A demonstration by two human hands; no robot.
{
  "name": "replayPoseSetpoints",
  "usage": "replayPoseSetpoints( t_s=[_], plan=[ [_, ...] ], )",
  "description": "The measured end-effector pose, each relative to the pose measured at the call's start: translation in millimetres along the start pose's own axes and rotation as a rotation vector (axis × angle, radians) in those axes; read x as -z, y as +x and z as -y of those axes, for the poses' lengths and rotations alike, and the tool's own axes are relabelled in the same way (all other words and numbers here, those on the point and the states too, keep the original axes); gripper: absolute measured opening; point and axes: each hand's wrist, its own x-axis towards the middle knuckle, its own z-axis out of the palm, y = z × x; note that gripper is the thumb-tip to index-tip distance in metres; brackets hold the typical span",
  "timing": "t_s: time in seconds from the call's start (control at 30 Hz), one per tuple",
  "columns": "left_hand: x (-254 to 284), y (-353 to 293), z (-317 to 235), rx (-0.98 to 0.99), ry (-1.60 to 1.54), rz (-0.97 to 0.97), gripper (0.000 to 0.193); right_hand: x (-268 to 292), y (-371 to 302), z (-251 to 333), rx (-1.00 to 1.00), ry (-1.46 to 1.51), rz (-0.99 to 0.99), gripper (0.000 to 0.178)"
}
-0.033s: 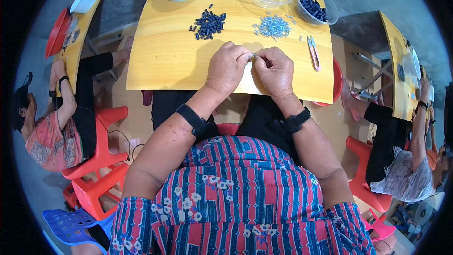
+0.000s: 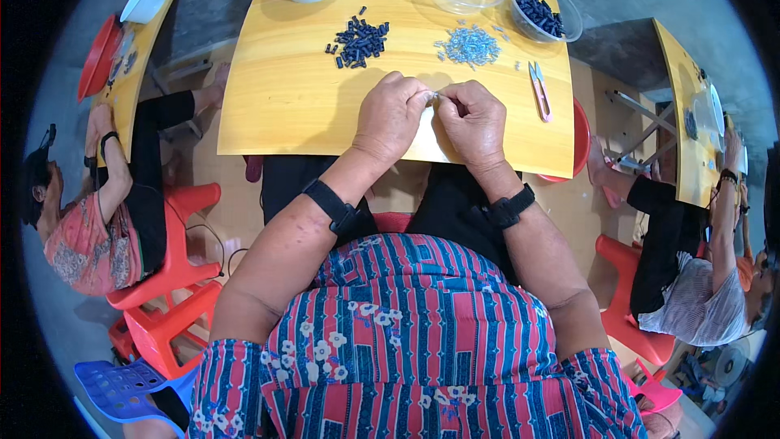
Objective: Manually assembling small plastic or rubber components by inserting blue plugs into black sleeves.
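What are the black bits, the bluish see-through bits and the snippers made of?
Black bits: perhaps rubber or plastic, being dark and dull. Bluish bits: probably clear plastic, shiny and see-through, though glass is possible. Snippers: blades look like metal, grey and pointed; the smooth pink handle may be plastic or painted metal.

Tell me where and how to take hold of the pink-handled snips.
Grip the snips by the pink handle, probably coming from the near side with the right hand, the closer one. They lie with the handle's joined end toward the near side, while the bare blades, tips apart, point away.
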Motion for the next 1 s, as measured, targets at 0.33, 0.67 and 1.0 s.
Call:
replayPoseSetpoints(
  t_s=[0.33, 0.67, 1.0],
  plan=[
    [2.6, -0.8, 3.4, 0.037, -0.152, 0.017, 0.008, 0.8, -0.8, -0.8, -0.010, 0.033, 0.016, 0.002],
    [4.3, -1.5, 2.5, 0.129, -0.309, 0.017, 0.014, 1.1, -0.5, -1.9, -0.002, 0.025, 0.030, 0.003],
    [9.2, -0.1, 2.6, 0.079, -0.208, 0.007, 0.024, -0.6, -1.2, -1.9, -0.013, 0.016, 0.003, 0.003]
  ],
)
